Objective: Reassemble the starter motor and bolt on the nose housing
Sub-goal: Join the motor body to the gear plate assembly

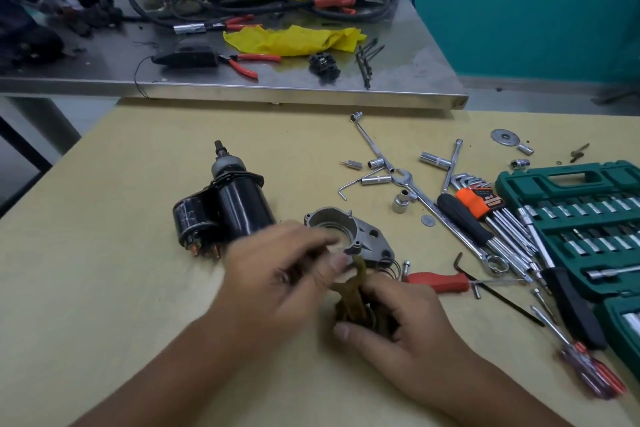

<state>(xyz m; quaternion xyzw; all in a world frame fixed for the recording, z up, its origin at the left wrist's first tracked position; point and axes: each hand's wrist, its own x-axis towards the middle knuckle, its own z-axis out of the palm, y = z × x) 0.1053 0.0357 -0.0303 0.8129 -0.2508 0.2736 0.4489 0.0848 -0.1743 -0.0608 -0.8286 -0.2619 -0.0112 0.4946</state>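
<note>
Green socket case (568, 180) at right; hex keys (479, 199), red screwdriver (438, 281) beside; yellow rag (291, 40), orange pliers (247, 62) on steel bench (398, 80).

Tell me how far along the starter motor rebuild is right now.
Early to midway. The black motor body with its shaft lies assembled on the table. The right hand holds a small brownish part, and the left hand is blurred over it. The nose housing lies apart, unbolted.

On the desk (138, 288) the starter motor (225, 208) lies left of the nose housing (349, 232). Both hands (346, 295) meet just before the housing. Loose sockets (401, 201) and wrenches (450, 218) lie right of it, the socket set case (571, 180) farthest right.
</note>
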